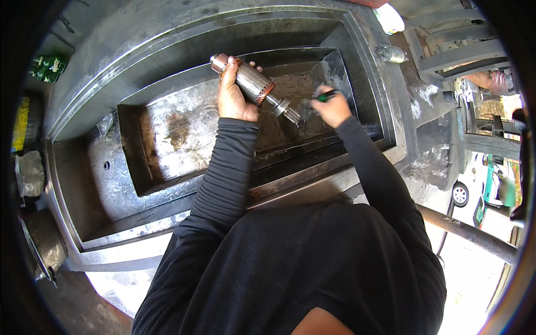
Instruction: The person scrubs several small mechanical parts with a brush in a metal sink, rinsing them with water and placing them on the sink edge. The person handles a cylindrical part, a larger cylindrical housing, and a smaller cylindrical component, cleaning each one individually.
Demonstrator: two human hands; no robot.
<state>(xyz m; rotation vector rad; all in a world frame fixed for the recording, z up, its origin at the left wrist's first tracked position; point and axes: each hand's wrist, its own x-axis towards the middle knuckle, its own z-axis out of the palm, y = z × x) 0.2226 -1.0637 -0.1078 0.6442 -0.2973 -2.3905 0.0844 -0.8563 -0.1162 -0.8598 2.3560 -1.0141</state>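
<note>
My left hand (235,101) is wrapped round a motor armature (255,84) with a copper commutator at its upper left end. The armature's toothed shaft slants down to the right, over a metal pan. To the right of the shaft end, my right hand (336,110) is closed on a small tool with a dark green and black handle (325,96). Motion blurs the tool's working end, possibly a brush, so its kind and whether it touches the shaft cannot be made out. Brownish, murky residue (290,89) covers the pan's bottom beneath both hands.
The pan (127,146) sits inside a larger metal basin (89,184) with a raised rim. A small dark ring (106,166) lies on the basin floor at left. A silver cylindrical part (391,54) rests beyond the right rim. A metal pipe (466,231) runs at lower right.
</note>
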